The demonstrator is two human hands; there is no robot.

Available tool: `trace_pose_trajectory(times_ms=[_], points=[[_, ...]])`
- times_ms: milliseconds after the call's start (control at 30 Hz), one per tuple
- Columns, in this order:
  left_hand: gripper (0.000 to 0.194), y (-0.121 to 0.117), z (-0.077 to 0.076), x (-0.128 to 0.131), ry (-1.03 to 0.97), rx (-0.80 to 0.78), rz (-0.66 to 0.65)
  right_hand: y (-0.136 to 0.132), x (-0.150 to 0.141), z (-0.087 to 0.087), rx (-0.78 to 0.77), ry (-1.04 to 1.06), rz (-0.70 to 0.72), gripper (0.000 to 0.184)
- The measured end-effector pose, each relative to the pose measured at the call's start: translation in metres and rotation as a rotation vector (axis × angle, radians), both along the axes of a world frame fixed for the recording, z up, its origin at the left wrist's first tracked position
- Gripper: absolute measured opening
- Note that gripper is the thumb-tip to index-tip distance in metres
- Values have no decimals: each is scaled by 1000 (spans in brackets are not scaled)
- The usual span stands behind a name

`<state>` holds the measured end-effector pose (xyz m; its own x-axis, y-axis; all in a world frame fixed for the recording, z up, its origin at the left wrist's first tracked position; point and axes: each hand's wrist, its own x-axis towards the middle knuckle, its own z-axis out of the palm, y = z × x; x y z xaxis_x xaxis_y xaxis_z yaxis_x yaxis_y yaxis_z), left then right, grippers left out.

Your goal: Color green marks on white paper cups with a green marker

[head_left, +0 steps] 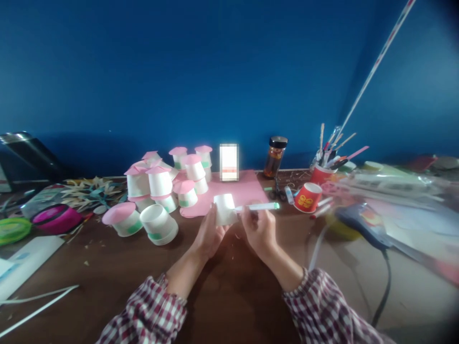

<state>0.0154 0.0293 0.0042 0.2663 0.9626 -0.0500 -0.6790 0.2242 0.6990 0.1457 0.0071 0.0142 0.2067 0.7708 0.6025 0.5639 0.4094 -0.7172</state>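
My left hand [209, 234] is closed around a small white paper cup [225, 208], held above the front edge of a pink paper sheet [244, 188]. In my right hand [261, 229] is a white marker [263, 206] with a green end; its tip meets or nearly meets the cup's right side. To the left stand several white cups topped with pink paper, such as one with a pink disc [122, 213] and a green patch. Beside it, a tilted white cup [154, 220] sits in another.
A red paper cup [308, 197] stands right of the sheet, near scissors [277, 191] and a dark-lidded jar [275, 157]. Farther right lies a dark glue gun [362, 224] with a cord. Magenta tape [57, 218] and paper strips [95, 191] lie left.
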Motion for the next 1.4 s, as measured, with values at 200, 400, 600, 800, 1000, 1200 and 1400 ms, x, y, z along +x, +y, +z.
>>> trace_pose_trajectory(times_ms=[200, 400, 600, 800, 1000, 1200, 1400], points=[[48, 1, 1, -1, -37, -64, -21, 2, 1, -1, 20, -2, -20, 17], [47, 5, -6, -5, -73, -121, -23, 3, 2, 0, 7, 32, 7, 19], [45, 5, -5, -6, -102, -157, -50, 3, 1, 1, 26, 53, 11, 18], [44, 6, -4, -6, -105, -163, -83, 2, 0, 2, 3, 76, 47, 20], [42, 5, -3, -7, -108, -161, -88, 1, 1, 3, -23, 89, 74, 20], [40, 6, -2, -7, -112, -175, -72, 1, 0, 1, -30, 70, 62, 17], [37, 5, -2, -7, -121, -156, -39, -1, -1, 4, -47, 85, 66, 18]])
